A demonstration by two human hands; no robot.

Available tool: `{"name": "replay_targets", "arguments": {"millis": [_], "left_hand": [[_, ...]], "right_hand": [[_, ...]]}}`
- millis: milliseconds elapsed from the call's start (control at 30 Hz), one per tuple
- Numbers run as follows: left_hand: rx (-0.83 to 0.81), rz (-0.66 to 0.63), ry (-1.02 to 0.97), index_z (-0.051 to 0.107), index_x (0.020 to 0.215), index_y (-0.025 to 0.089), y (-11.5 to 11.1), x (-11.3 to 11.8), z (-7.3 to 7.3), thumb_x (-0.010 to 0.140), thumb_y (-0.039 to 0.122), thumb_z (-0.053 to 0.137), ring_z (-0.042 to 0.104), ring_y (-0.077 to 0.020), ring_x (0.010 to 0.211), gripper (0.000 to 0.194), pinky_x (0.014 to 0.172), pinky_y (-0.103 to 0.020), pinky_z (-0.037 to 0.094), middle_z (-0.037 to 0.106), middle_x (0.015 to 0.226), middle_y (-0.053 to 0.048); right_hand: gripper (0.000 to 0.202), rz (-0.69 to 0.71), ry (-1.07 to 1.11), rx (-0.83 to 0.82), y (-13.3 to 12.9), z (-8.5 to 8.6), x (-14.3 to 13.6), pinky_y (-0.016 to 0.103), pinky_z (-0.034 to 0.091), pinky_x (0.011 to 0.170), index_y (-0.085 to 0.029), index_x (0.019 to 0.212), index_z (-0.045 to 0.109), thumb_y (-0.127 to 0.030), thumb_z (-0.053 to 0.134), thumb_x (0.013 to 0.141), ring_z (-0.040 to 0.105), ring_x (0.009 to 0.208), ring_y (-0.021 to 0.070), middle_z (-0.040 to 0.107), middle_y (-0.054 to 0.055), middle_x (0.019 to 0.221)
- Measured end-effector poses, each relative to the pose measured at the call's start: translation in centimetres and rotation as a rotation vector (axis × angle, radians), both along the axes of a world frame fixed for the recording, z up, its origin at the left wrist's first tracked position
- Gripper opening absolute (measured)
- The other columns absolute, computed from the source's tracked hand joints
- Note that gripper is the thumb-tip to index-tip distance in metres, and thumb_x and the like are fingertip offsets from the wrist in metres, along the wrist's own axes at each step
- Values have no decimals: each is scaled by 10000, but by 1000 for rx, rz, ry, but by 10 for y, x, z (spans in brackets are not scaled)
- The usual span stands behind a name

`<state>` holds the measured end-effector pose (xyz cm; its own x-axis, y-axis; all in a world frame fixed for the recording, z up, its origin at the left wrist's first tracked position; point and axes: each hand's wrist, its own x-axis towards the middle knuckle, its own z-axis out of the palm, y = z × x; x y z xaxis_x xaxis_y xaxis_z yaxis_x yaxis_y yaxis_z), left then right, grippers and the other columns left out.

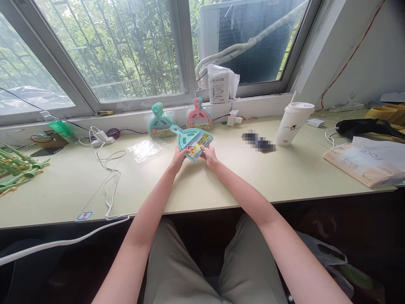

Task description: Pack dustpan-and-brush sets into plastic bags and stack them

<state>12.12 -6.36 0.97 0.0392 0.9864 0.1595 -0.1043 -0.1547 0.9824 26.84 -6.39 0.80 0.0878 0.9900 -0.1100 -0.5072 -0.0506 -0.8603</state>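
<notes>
You hold a teal mini dustpan set [192, 141] just above the desk [221, 185], out in front of you, its handle pointing away toward the window. Your left hand [179, 157] pinches its near left corner and your right hand [209, 155] pinches the near right edge, fingers closed on the printed label card. It looks as if this one is being handled apart from the rest. Behind it, against the sill, stands a teal stack [160, 122] of several nested pieces, too tight to count, and one pink set [198, 116]. An empty clear wrapper [145, 148] lies to the left, so I judge the work is early, with most sets untouched. One white cup [293, 123] stands to your right.
</notes>
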Motion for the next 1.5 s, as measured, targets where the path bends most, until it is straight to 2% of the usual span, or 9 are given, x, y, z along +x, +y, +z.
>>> {"name": "replay_targets", "arguments": {"millis": [100,300,367,500,633,733,933,1167,1500], "left_hand": [[-36,50,262,513,1266,203,4,-11,2,875,382,506,553,-267,1219,429,1058,-470,427,606,1301,-101],[-63,651,948,258,1518,174,13,-56,-8,898,331,465,258,-323,1462,672,1166,-537,238,339,1565,-159],[-155,636,1116,252,1530,166,13,-64,-12,895,323,461,212,-345,1480,687,1174,-587,169,295,1588,-172],[-41,520,1337,463,1419,220,10,-60,-12,947,339,350,418,-332,1364,500,1181,-602,67,574,1367,-154],[94,626,1321,580,1250,187,9,-54,-11,935,324,398,548,-323,1208,389,1160,-538,188,703,1076,-165],[106,652,1228,600,1199,171,12,-57,-14,824,414,608,497,-392,1260,446,1130,-582,218,649,1208,-215],[-34,452,1069,663,1105,244,16,-66,-12,724,581,687,438,-419,1337,509,1143,-663,66,567,1374,-179],[116,354,1045,726,969,267,10,-72,-7,743,508,710,400,-362,1384,330,1169,-607,-75,588,1350,-114],[112,520,1043,727,930,244,10,-74,-2,823,260,563,617,-338,1075,195,1051,-501,358,723,981,-119]], "right_hand": [[96,-23,11,11,4,1,7,278,617,752,-180,891,569,-101,530,927,680,684,105,714,2,819],[98,-57,-33,3,9,-3,18,291,614,724,-183,888,580,-89,553,896,674,675,118,711,5,811],[98,-61,-47,-5,8,-3,18,291,611,723,-182,886,580,-88,552,893,675,679,121,713,11,822],[100,-43,-75,-9,5,-1,16,312,609,741,-174,899,592,-82,556,883,681,682,131,723,26,848],[114,-5,-111,-5,6,-1,15,314,607,751,-170,915,604,-71,568,872,684,686,133,728,23,836],[118,16,-147,-26,8,-4,15,315,605,742,-163,898,607,-57,567,865,682,669,133,722,20,801],[127,20,-191,-66,9,-6,14,340,606,748,-148,906,624,-48,567,853,688,665,146,723,29,790],[141,19,-145,-61,10,1,23,309,605,766,-146,900,633,-39,544,876,688,681,133,730,30,808],[176,270,-137,-132,15,21,55,291,608,733,-79,895,672,34,542,856,705,664,159,737,88,754]]}}
